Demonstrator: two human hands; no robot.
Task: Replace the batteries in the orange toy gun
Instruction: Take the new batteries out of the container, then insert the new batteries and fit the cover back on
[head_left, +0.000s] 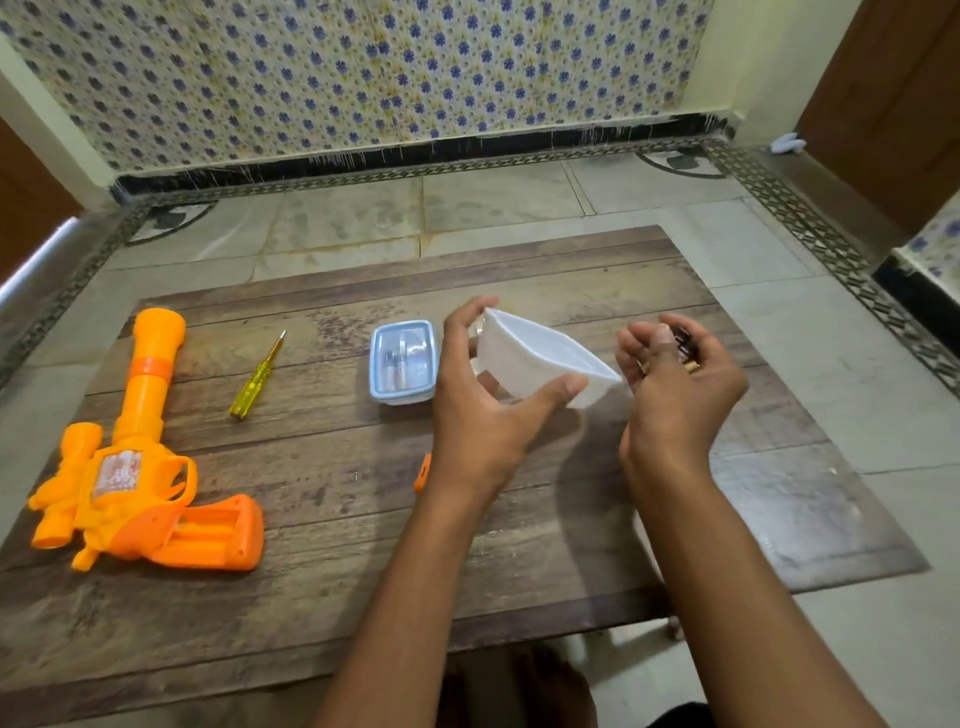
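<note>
- Orange toy gun (140, 467) lies flat at the left end of the surface (363, 545), barrel pointing away from me, grip toward me. Well apart from both my hands.
- Grip compartment is open: cover off, 2 empty-looking slots showing inside, no cells that I can make out. So I judge the cover removal and old-battery pull are done.
- Gun body looks intact: bright orange w/ a paler scope on its left side, a silvery sticker on the frame, trigger guard whole.
- Small orange piece (423, 472) peeks out beside my left wrist, prob. the compartment cover, mostly hidden so can't be sure.
- Yellow-handled screwdriver (258, 375) lies loose between the gun and the boxes, untouched.
- Blue-rimmed lidded box (402, 361) sits just left of my left hand, lid on, some small metal bits inside; can't tell what.
- My left hand (483, 410) grips a white container (540, 358), fingers on the far rim, thumb on the near one, tipped toward the right.
- My right hand (675, 384) is cupped at its lip, fingers curled round small dark cells w/ gold-looking ends (685, 351); count unclear.
- Left to do, as I judge: load cells into the grip, refit cover, screw it down.
</note>
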